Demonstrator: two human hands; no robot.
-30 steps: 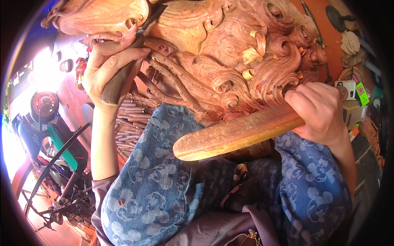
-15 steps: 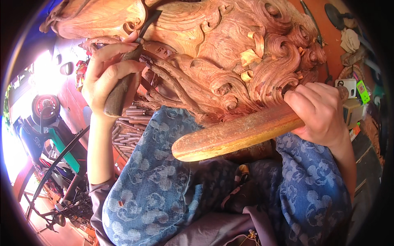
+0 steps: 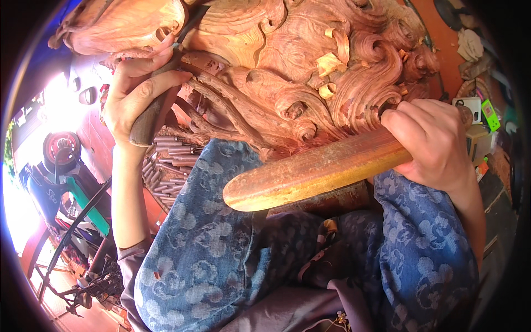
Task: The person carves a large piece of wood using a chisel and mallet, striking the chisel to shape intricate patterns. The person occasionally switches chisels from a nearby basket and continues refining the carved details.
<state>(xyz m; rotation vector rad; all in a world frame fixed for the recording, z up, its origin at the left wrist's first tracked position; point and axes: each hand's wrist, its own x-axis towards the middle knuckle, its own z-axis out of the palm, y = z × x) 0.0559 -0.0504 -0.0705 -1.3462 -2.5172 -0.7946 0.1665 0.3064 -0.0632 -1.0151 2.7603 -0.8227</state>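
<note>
My left hand is closed around the dark wooden handle of a carving chisel. The chisel's dark blade points up and to the right, over the large carved wooden piece; its tip is hard to make out against the wood. In my right hand is the end of a long, flat-sided wooden mallet with a rounded tip. The mallet slants left across the carving's near edge, above my lap, apart from the chisel. Curled wood shavings lie on the swirling relief.
Many slim-handled tools lie bunched beyond my left knee. A small wheeled vehicle stands at the left. On the right are a bright green device, a white box and a crumpled cloth.
The whole view has shifted slightly, so the carving sits a little higher and further left. Both hands keep their hold on the chisel and the mallet.
</note>
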